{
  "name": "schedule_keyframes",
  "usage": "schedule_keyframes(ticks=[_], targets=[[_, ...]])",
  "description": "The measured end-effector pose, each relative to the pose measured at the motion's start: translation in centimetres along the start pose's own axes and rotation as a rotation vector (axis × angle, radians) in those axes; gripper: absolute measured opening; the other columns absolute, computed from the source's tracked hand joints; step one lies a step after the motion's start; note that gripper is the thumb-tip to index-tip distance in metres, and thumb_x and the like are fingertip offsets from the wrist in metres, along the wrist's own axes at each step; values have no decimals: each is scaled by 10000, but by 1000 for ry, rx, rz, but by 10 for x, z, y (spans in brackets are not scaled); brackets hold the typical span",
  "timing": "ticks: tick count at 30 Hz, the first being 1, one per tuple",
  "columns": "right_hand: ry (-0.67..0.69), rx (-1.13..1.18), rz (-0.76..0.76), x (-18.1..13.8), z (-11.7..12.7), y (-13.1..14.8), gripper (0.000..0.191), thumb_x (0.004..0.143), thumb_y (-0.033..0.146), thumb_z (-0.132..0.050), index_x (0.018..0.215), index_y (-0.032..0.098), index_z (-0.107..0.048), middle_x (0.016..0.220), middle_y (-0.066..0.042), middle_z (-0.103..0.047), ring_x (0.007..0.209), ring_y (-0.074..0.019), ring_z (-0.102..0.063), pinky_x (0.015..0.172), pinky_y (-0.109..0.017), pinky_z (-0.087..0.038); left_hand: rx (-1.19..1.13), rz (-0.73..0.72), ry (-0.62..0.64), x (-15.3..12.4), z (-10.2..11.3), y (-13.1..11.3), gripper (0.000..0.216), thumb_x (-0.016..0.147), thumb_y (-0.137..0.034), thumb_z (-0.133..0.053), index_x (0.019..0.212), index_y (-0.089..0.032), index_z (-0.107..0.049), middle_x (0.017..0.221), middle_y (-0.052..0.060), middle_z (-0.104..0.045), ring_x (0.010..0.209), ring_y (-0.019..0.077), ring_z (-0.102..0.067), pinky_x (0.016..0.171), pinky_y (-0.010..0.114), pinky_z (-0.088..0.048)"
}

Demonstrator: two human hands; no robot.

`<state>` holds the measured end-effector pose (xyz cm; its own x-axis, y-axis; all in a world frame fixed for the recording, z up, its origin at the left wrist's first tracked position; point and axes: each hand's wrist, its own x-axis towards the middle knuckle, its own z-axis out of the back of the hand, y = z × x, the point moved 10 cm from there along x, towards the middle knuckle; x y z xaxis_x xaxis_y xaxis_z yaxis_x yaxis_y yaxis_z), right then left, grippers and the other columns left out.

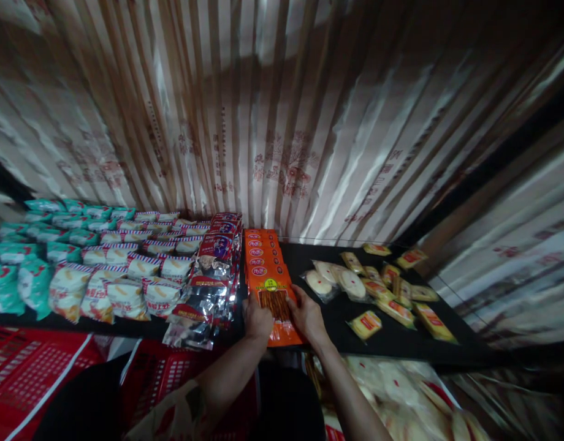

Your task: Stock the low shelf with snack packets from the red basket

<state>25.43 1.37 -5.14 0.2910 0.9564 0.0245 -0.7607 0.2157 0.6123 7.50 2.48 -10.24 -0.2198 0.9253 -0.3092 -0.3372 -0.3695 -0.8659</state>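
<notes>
An orange snack packet (273,283), with a clear window showing brown sticks, lies at the front of an overlapping row of like orange packets (259,244) on the black shelf. At its left edge my left hand (258,318) has its fingers closed on the packet. My right hand (307,313) grips the opposite edge, thumb toward the window. Just left of the row are stacked dark red and silver packets (213,275). Right of my right hand lie clear-wrapped round pale cakes (321,282) and small yellow packets (366,324).
White snack bags (121,297) and teal bags (36,285) stand in rows on the left. Red baskets (38,367) sit below the black shelf (304,260). Under its right side are pale bagged goods (392,386). A pleated printed curtain (282,122) hangs behind.
</notes>
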Motion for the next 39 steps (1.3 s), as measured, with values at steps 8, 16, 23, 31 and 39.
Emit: schedule_keyframes(ticks=[8, 16, 23, 31, 39], targets=[[-22, -111, 30, -2, -2, 2, 446, 865, 272, -427, 1266, 97, -513, 1144, -152, -626, 1010, -222, -624, 891, -295, -452, 127, -80, -76, -3, 6, -4, 559, 694, -56, -515, 1252, -87, -500, 1109, 132, -534, 1068, 236, -531, 965, 306, -408], [15, -277, -12, -3, -6, 3, 435, 891, 294, -387, 1284, 145, -496, 1047, -123, -607, 862, -205, -638, 748, -280, -470, 474, -327, -16, -38, 9, -48, 574, 718, -85, -476, 1289, -139, -485, 1403, 152, -370, 1275, 305, -358, 1033, 431, -326], [-92, -382, 80, -8, 2, 16, 414, 880, 315, -376, 1201, 145, -576, 1198, -139, -561, 1061, -251, -549, 870, -331, -454, 563, -591, 129, -54, -13, -50, 566, 716, -103, -480, 1280, -137, -512, 1466, 129, -319, 1387, 283, -168, 1130, 430, -164], [-99, -299, 331, 21, -12, 48, 435, 885, 294, -377, 1260, 135, -530, 1374, -126, -451, 1293, -248, -364, 1057, -398, -325, 577, -603, 137, -51, -14, -45, 587, 737, -119, -476, 1323, -149, -465, 1457, 121, -339, 1377, 269, -211, 1139, 424, -164], [28, -306, 268, 37, -31, 35, 499, 884, 386, -397, 1321, 151, -461, 1383, -137, -439, 1269, -234, -403, 1041, -368, -331, 560, -633, 126, -47, -16, -36, 574, 721, -129, -497, 1293, -164, -496, 1463, 106, -333, 1376, 259, -218, 1139, 417, -176]])
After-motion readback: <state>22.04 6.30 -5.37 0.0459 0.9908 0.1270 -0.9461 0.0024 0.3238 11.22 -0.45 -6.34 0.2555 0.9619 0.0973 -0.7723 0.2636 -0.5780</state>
